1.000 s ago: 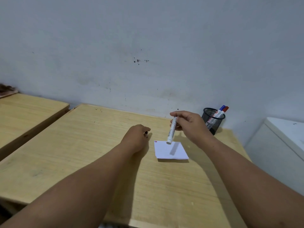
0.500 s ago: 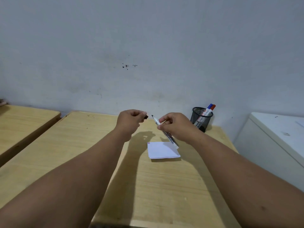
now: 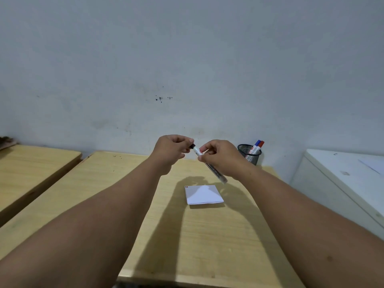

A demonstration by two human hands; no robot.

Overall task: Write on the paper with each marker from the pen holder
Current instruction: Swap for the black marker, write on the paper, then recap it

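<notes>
marker [image 3: 211, 165] is held mid-air above the worktop [image 3: 187, 235], over the far side of the paper [image 3: 203, 194], tilted with its tip end up-left. barrel is pinched by the right hand [image 3: 220, 157], fingers [image 3: 204, 147] closed round its upper part. black cap [image 3: 192, 145] is pinched in the left hand [image 3: 172, 148] fingers, right at the tip; whether it is seated cannot be told. judged: marker is light, stiff, smooth plastic, so it can slip; best gripped mid-barrel, near the tip for writing. paper is thin and loose, likely to slide unless held down. pen holder [image 3: 249, 153] sits at the back right near the wall, blue marker [image 3: 257, 143] and red marker [image 3: 261, 144] standing in it.
</notes>
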